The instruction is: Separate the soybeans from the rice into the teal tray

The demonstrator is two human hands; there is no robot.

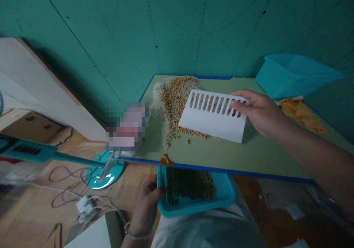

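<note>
In my right hand (251,111) is a white plastic slotted scoop (212,124), gripped at its right end between thumb and fingers. Its lower edge is close to a spread-out heap of soybeans (174,93) mixed with small pale grains on the table. Just below the table's front edge, my left hand (149,196) grips the left rim of a turquoise tray (193,212). Inside the tray lies a layer of beans (190,183), mostly dark in the table's shadow, with tan ones at the right. Whether the scoop touches the tabletop, I cannot tell.
The pale green table (221,152) has a blue edge. A turquoise fabric bin (293,74) and an orange cloth (301,115) sit at its right. A blurred-out item (127,130) stands at the left corner. A turquoise fan (102,178), cables and a power strip (87,207) lie lower left.
</note>
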